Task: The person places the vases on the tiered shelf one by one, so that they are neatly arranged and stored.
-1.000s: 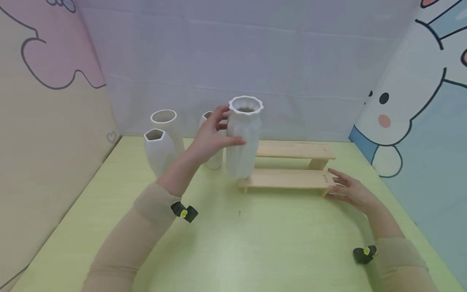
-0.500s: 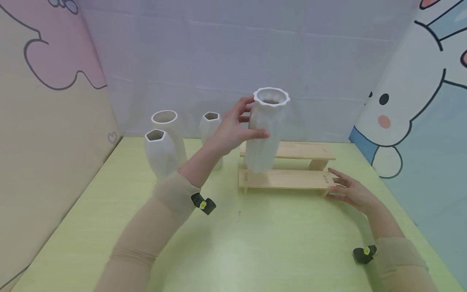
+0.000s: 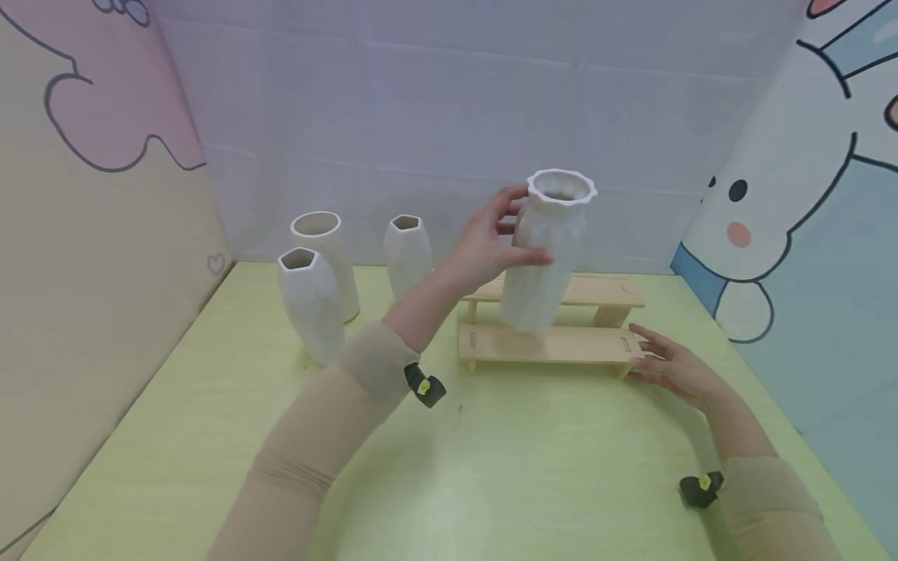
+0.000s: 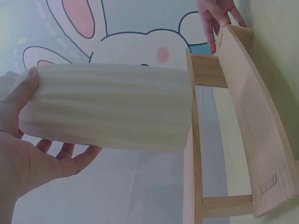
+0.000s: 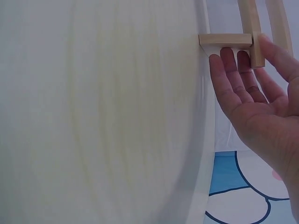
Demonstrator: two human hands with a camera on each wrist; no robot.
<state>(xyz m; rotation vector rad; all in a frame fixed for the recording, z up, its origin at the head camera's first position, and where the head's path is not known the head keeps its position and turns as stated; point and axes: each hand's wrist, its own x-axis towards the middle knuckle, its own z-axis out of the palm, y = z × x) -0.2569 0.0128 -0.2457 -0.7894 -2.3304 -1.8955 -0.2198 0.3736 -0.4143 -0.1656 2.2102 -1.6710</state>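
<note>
My left hand grips a white ribbed vase with a scalloped rim, thumb on the near side and fingers round the far side. The vase is nearly upright, its base close over the two-step wooden shelf. In the left wrist view, the vase's base overlaps the edge of the upper step. At the shelf's right end, my right hand holds the lower step. In the right wrist view, its thumb lies on the board's end and the fingers curl by the leg.
Left of the shelf stand a round-mouthed white vase, a faceted white vase in front of it, and another faceted vase nearer the shelf. A pale green table carries everything, with printed cloth walls around it.
My left hand has carried the ribbed vase right and slightly up, from the shelf's left end to over its middle. The right hand and shelf have stayed put.
</note>
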